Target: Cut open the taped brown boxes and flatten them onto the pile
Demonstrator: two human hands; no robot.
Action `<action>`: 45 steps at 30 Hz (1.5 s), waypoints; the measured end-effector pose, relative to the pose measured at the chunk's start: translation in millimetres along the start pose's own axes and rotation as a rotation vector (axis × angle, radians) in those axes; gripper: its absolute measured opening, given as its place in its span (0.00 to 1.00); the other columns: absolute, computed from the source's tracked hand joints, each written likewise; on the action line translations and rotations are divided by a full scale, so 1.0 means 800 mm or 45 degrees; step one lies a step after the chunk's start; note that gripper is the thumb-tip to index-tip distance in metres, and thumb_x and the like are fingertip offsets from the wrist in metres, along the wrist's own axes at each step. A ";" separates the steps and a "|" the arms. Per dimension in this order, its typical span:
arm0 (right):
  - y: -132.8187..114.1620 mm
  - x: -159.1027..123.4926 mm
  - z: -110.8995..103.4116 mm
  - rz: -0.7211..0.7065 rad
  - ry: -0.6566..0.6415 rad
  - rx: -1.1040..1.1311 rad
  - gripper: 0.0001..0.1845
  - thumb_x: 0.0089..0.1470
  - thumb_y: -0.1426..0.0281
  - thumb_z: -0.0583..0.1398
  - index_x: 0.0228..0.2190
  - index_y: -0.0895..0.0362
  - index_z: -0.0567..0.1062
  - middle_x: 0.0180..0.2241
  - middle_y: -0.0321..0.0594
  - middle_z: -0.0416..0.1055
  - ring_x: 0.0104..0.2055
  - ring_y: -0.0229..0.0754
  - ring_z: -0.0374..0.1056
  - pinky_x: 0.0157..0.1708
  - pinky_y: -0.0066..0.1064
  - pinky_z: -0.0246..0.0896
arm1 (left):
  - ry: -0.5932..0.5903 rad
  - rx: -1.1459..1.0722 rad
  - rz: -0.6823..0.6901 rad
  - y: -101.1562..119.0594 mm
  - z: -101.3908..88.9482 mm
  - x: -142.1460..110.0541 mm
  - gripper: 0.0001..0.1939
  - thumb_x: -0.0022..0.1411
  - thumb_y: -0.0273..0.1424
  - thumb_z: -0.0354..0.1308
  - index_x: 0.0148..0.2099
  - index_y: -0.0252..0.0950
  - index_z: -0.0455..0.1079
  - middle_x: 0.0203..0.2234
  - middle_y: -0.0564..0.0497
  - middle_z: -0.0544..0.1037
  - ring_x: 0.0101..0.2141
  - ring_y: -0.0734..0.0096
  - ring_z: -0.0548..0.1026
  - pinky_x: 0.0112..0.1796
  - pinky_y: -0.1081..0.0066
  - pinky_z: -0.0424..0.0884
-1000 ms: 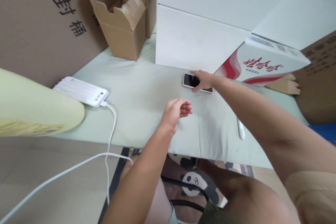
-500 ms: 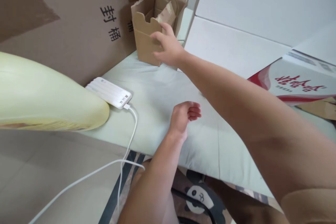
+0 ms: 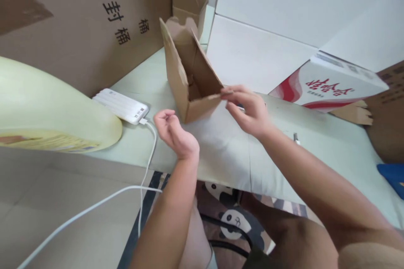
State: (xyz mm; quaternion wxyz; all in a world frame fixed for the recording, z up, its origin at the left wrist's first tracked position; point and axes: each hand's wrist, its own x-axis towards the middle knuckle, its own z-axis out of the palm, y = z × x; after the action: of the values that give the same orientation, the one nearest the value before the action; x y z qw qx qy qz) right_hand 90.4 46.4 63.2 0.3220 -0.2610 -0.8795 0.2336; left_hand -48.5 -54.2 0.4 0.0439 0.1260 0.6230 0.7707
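An open-topped brown cardboard box point(image 3: 202, 111) stands tilted on the pale green cloth surface point(image 3: 227, 155), its hollow inside showing. My right hand point(image 3: 248, 109) pinches the near right corner of its rim between thumb and fingers. My left hand point(image 3: 176, 132) is raised just in front of the box's left side, fingers curled inward with a loose gap, and nothing shows in it. Behind the held box, a second cut cardboard box point(image 3: 191, 6) stands against the large carton.
A white power bank point(image 3: 121, 105) with a plugged-in white cable point(image 3: 151, 151) lies left, beside a pale yellow rounded object point(image 3: 57, 109). A large printed carton point(image 3: 72, 46) rises behind. At right are a red-and-white box point(image 3: 328, 84) and a small metal-tipped item point(image 3: 296, 138).
My right hand has drawn the front cardboard box towards me, away from the second one. My left hand has moved left, near the box. The view has shifted slightly right.
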 end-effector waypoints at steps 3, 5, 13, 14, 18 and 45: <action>-0.016 -0.105 -0.051 0.061 0.150 0.119 0.12 0.63 0.67 0.59 0.35 0.45 0.84 0.43 0.43 0.83 0.46 0.51 0.81 0.38 0.44 0.80 | -0.034 -0.028 0.016 0.001 -0.001 0.004 0.08 0.63 0.34 0.47 0.44 0.42 0.63 0.43 0.49 0.70 0.53 0.64 0.71 0.57 0.66 0.64; -0.021 -0.171 -0.078 0.124 0.193 0.139 0.12 0.63 0.65 0.60 0.37 0.41 0.85 0.38 0.42 0.84 0.39 0.53 0.82 0.33 0.47 0.80 | -0.174 -0.125 -0.083 0.001 0.004 0.005 0.12 0.65 0.38 0.46 0.46 0.42 0.65 0.49 0.48 0.74 0.56 0.64 0.72 0.57 0.66 0.65; -0.014 -0.277 -0.096 0.154 0.330 0.058 0.20 0.64 0.63 0.58 0.54 0.35 0.80 0.49 0.43 0.83 0.48 0.59 0.82 0.37 0.53 0.83 | -0.837 -0.459 -0.209 0.014 0.026 -0.015 0.21 0.59 0.51 0.59 0.46 0.44 0.75 0.49 0.49 0.82 0.55 0.57 0.77 0.55 0.65 0.70; -0.010 -0.276 -0.093 0.122 0.317 0.050 0.23 0.64 0.64 0.58 0.57 0.35 0.77 0.56 0.43 0.80 0.46 0.57 0.83 0.37 0.51 0.83 | -0.849 -0.474 -0.206 0.017 0.027 -0.019 0.21 0.58 0.51 0.61 0.46 0.44 0.76 0.47 0.50 0.82 0.55 0.57 0.76 0.54 0.64 0.70; 0.000 -0.277 -0.086 0.068 0.237 0.029 0.36 0.63 0.70 0.58 0.68 0.32 0.65 0.71 0.41 0.64 0.37 0.47 0.82 0.36 0.47 0.83 | -0.941 -0.506 -0.187 0.026 0.032 -0.031 0.18 0.59 0.50 0.60 0.42 0.43 0.77 0.43 0.51 0.82 0.54 0.53 0.75 0.48 0.61 0.71; -0.006 -0.289 -0.075 -0.148 0.345 0.136 0.09 0.53 0.70 0.61 0.38 0.52 0.70 0.48 0.47 0.82 0.48 0.51 0.79 0.60 0.50 0.72 | -1.199 0.114 0.796 -0.008 0.034 -0.031 0.16 0.69 0.47 0.58 0.47 0.50 0.84 0.49 0.47 0.75 0.49 0.55 0.76 0.49 0.53 0.74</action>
State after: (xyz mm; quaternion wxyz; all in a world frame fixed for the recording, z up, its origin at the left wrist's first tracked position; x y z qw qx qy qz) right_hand 281.7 -83.5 4.8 0.4642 -0.2213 -0.8279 0.2238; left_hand -18.2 -32.4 -4.2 0.0813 0.6365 0.5013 0.5804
